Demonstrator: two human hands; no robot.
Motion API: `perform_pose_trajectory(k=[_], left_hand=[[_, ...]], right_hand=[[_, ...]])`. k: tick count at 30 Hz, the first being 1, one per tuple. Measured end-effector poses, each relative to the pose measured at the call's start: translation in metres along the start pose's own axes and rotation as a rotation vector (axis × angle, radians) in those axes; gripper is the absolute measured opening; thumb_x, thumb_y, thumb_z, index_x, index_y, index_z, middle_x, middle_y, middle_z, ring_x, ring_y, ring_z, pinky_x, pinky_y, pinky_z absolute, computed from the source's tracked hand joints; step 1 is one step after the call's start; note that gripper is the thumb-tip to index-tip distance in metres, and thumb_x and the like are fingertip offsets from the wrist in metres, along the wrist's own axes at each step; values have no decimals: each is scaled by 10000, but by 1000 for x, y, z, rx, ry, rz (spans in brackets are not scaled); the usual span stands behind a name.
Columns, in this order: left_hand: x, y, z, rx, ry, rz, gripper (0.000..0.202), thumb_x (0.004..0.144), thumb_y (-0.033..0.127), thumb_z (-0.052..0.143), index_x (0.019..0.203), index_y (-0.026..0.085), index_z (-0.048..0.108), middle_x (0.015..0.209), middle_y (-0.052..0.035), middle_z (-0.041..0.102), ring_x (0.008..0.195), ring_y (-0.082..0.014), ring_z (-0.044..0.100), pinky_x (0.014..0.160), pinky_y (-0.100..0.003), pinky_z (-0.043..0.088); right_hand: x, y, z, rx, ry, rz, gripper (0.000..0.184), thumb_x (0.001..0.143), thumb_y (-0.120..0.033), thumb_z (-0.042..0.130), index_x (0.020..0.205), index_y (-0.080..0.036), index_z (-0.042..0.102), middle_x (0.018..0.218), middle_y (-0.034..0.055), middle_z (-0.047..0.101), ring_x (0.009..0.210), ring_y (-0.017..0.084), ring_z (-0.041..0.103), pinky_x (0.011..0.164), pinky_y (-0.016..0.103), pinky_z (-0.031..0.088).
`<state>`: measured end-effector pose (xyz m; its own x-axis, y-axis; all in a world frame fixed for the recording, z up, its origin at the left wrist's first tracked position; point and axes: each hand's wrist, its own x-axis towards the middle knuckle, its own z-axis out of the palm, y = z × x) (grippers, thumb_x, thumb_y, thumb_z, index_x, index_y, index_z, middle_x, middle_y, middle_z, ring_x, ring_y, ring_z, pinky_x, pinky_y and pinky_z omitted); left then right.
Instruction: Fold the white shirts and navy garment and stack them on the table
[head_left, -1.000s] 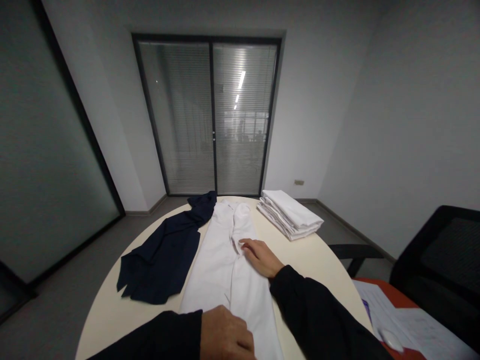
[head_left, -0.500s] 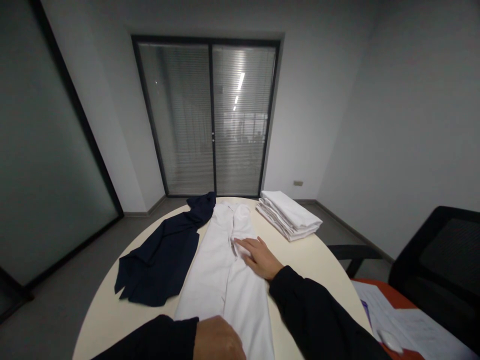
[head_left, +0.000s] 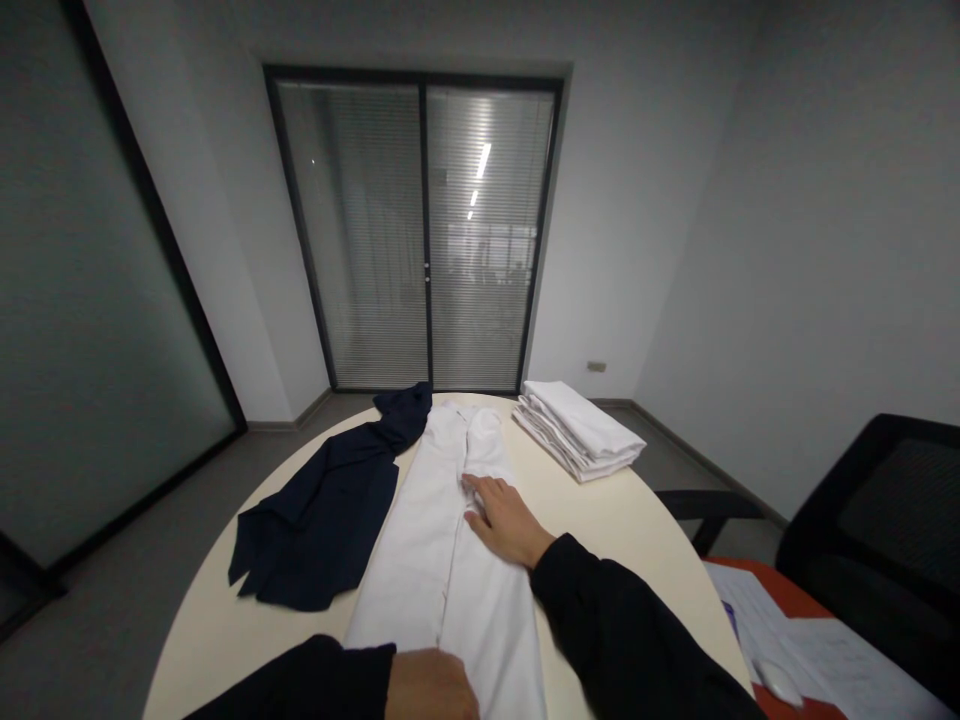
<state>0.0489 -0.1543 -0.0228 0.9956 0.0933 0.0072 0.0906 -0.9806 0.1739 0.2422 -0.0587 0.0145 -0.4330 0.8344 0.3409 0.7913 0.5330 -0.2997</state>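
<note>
A long white garment point(head_left: 412, 560), perhaps a coat, lies lengthwise on the round table, its two edges meeting along a line down the middle. On that line, about halfway up, rests my right hand point(head_left: 507, 522), palm down, with thumb and fingers apart. At the bottom of the view my left hand point(head_left: 431, 688) is over the near part of the white garment. Its fingers are cut off by the frame edge, so their pose does not show. To the left lies a dark navy garment point(head_left: 322, 520), spread out and slightly rumpled.
A folded stack of white cloth point(head_left: 581, 430) sits at the table's far right edge. The cream tabletop point(head_left: 202, 640) is round. At right, a black chair point(head_left: 885, 530) stands near papers and a white computer mouse point(head_left: 780, 684) on a red surface. Glass doors are beyond.
My right hand has slid slightly left onto the middle line of the white garment, drawing its right edge over a little. My left hand has shifted slightly left and down.
</note>
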Motion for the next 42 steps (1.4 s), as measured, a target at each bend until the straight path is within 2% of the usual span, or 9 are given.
perform_pose_trajectory(k=[5,8,10,16,21,26,32,38,42], left_hand=[[16,7,-11,46,231,6,255,909,436,586,798,220,663,796,12,712,682,-115,639,589,-197,461],[23,12,-11,202,350,8,316,942,438,520,1243,349,558,1307,-21,603,1142,-239,588,946,-364,472],[24,13,-4,283,305,-2,459,939,429,526,1383,377,421,1435,-48,489,1265,-312,497,1002,-460,444],[28,11,15,184,186,44,482,992,343,410,1439,168,369,1456,-91,457,1331,-320,427,1002,-428,476],[40,2,-19,-29,131,154,421,1015,385,327,1346,183,491,1405,-36,526,1292,-195,484,1053,-275,410],[32,-12,-49,5,251,-220,719,828,649,535,1443,317,368,1577,-86,226,1406,-437,212,1075,-659,241],[27,-28,-9,159,311,-311,827,763,765,518,1472,427,259,1568,-57,258,1385,-453,252,1023,-693,292],[36,-54,32,486,515,-320,519,921,370,564,1408,412,388,1518,-48,370,1327,-325,418,1020,-496,407],[38,-69,48,597,527,-233,541,898,464,565,1403,379,393,1452,-100,462,1284,-365,466,991,-510,419]], right_hand=[[-3,6,6,-1,-11,-2,751,893,-390,509,1511,-149,159,1416,172,445,1300,308,367,1074,478,287],[-2,9,5,43,-6,-67,712,898,-335,486,1501,-130,168,1474,179,379,1340,285,350,1095,466,285],[-2,11,4,69,-26,-95,678,898,-293,463,1492,-119,190,1504,185,337,1365,274,333,1103,459,285],[-4,13,-10,55,-99,-47,684,801,-273,563,1443,-181,345,1417,142,464,1251,293,441,1034,444,337],[-4,17,-20,82,-32,-25,484,845,-262,550,1322,-194,509,1169,109,619,1035,242,540,933,372,408],[0,29,-16,242,-21,15,530,919,-303,493,1427,-222,366,1147,91,634,936,198,594,877,351,456],[24,73,-6,161,184,131,365,939,-224,397,1287,-197,505,1252,97,598,1141,191,553,1009,353,412],[67,133,4,-14,270,417,327,926,-194,389,1196,-113,556,1072,143,668,1047,224,614,946,325,438],[93,161,7,-37,247,508,367,924,-173,384,1256,-97,520,1043,160,688,997,245,644,883,323,454]])
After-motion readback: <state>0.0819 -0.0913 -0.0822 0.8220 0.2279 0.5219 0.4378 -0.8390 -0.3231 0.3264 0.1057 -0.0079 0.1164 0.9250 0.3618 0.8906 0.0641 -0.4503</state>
